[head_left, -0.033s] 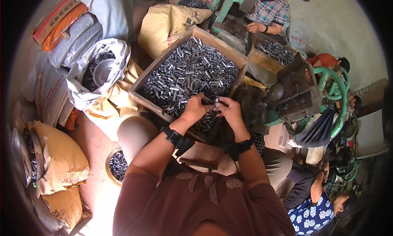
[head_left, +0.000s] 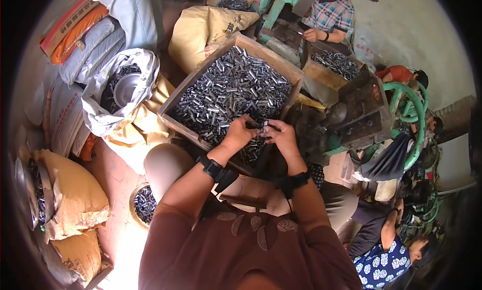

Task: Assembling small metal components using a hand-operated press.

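A wooden crate heaped with short grey metal tubes stands before me. Over its near right corner my left hand and my right hand meet with their fingertips almost touching. Between the right thumb and forefinger shows a small shiny metal tube. The left fingers are pinched together beside it on a small dark metal piece, mostly hidden by the fingers. More loose tubes lie in the crate just below both hands.
A white sack holding metal parts and a metal bowl stands left. A round tub of tubes sits by my knee. At right are a green-wheeled machine and a smaller parts box; co-workers sit beyond.
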`<state>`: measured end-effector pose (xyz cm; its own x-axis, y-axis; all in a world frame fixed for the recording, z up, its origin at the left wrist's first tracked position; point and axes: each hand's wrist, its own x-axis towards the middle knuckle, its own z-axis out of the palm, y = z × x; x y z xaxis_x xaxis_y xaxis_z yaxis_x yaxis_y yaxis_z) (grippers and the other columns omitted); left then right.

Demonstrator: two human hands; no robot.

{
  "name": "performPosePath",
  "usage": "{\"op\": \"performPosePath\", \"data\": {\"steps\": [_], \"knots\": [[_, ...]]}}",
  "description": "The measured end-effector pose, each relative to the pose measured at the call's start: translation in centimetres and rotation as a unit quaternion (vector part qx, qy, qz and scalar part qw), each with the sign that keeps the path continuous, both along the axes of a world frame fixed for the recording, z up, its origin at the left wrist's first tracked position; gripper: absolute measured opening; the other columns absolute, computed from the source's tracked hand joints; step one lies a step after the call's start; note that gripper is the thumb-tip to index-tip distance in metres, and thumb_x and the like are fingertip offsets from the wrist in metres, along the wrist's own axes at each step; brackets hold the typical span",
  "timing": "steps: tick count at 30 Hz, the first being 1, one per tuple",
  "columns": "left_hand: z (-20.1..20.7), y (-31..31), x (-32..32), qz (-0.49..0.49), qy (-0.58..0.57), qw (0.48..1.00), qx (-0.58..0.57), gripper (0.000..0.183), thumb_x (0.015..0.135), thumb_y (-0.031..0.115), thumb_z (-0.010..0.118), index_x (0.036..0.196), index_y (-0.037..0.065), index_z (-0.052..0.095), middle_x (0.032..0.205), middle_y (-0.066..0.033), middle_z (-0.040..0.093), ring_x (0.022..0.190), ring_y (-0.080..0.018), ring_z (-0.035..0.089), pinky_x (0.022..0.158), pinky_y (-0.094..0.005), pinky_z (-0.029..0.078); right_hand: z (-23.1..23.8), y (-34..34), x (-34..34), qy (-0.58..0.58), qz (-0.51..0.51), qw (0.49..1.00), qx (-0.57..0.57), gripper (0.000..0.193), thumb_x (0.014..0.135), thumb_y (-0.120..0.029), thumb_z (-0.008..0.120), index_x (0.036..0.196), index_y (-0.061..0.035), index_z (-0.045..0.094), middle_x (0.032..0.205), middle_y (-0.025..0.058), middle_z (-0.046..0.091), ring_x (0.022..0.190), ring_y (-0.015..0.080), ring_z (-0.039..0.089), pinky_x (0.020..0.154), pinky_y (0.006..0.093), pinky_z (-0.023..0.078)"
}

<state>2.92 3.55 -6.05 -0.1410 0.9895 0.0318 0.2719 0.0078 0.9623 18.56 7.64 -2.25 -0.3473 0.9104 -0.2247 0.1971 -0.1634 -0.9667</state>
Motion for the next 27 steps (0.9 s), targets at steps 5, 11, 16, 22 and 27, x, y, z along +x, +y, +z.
{"op": "performPosePath", "data": {"steps": [5,11,16,22,27], "knots": [[3.0,-0.8,0.9,-0.054,-0.299,0.943,-0.133,0.016,0.077,0.009,0.065,0.091,0.004,0.06,0.058,0.0023,0.052,0.043,-0.0026,0.041,0.037,-0.0181,0.028,0.2,-0.3,0.2,0.021,-0.051,0.998,-0.032,0.023,0.082,-0.01,0.062,0.1,0.0032,0.06,0.081,0.0068,0.064,0.068,0.0115,0.061,0.055,0.0212,0.049],[2.3,-0.5,0.6,-0.032,-0.276,0.951,-0.135,0.014,0.077,0.009,0.065,0.09,0.004,0.063,0.058,0.0018,0.053,0.04,-0.0031,0.039,0.036,-0.0177,0.028,-1.1,-0.4,-0.7,0.058,-0.076,0.994,0.045,0.019,0.078,-0.009,0.066,0.093,0.0024,0.065,0.076,0.0031,0.063,0.066,0.0061,0.056,0.06,0.019,0.045],[2.6,-0.3,-0.2,-0.038,-0.181,0.974,-0.126,0.015,0.075,0.008,0.064,0.089,0.001,0.064,0.06,-0.0009,0.055,0.041,-0.0064,0.043,0.036,-0.0193,0.034,-1.2,-0.8,-1.7,0.091,-0.121,0.988,0.034,0.019,0.078,-0.007,0.065,0.094,0.0034,0.065,0.077,0.0018,0.063,0.069,0.0068,0.055,0.063,0.0193,0.045],[2.3,-0.6,0.0,0.001,-0.112,0.987,-0.118,0.016,0.079,0.007,0.058,0.09,-0.005,0.062,0.062,-0.0057,0.058,0.04,-0.0123,0.052,0.039,-0.024,0.044,-1.0,-0.5,-2.1,-0.03,-0.084,0.985,0.147,0.02,0.078,-0.01,0.066,0.093,0.0036,0.065,0.078,0.0026,0.064,0.07,0.006,0.055,0.064,0.0207,0.046],[3.0,-0.7,0.0,0.047,-0.079,0.993,-0.075,0.017,0.085,0.007,0.052,0.095,-0.006,0.055,0.063,-0.0105,0.059,0.036,-0.0141,0.05,0.036,-0.0245,0.041,-1.3,-0.2,-1.7,-0.11,-0.095,0.962,0.23,0.022,0.077,-0.013,0.067,0.091,0.0034,0.065,0.079,0.0049,0.064,0.066,0.0086,0.058,0.063,0.022,0.047]]}}
